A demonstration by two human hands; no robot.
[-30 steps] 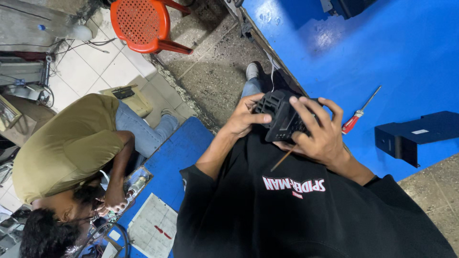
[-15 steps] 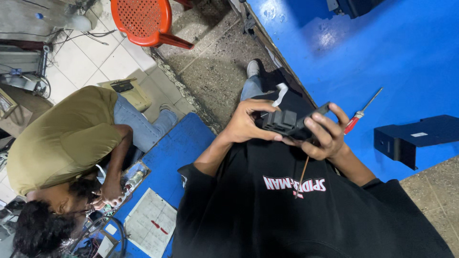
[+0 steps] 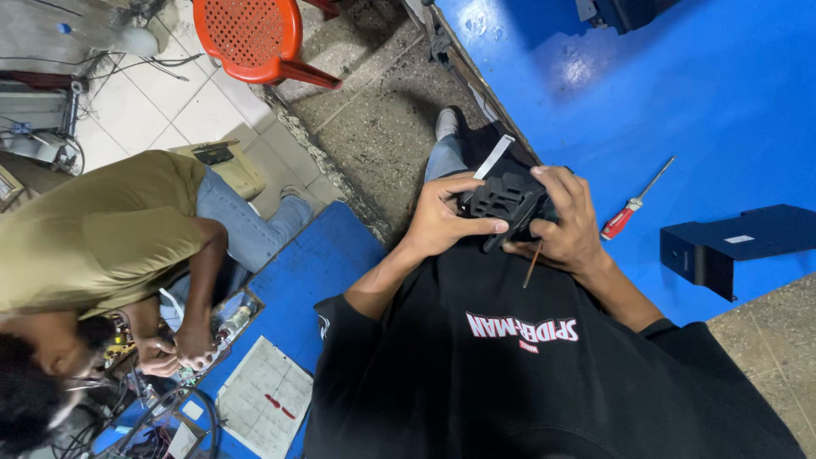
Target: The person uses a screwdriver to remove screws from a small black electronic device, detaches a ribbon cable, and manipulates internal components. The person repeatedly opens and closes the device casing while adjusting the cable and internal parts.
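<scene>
A: Starting far left of the black part, what shows?

B: A co-worker (image 3: 102, 238) in an olive shirt bends low, well left of the part, both hands down at a circuit board (image 3: 200, 348) near a sheet of paper (image 3: 259, 395). Up and left of the part stands a red chair (image 3: 251, 34) on the floor.

A: And the part itself?

B: The black part (image 3: 506, 204), a ribbed plastic piece, sits in front of the person's chest, above the black shirt (image 3: 527, 365), at the edge of the blue table (image 3: 722, 93). The left hand (image 3: 442, 217) grasps its left side, thumb laid along the lower edge and fingers curled over the top. The right hand (image 3: 565, 225) grips its right side, fingers wrapped over the top edge.

A: Anything else in the right hand?

B: A thin stick (image 3: 533, 263) pokes down from under it, just below the part; how it is held cannot be told.

A: Further right?

B: A red-handled screwdriver (image 3: 633, 202) lies on the table near the right hand, untouched. Beyond that, well right of the part, lies a dark blue bracket (image 3: 735, 246).
</scene>
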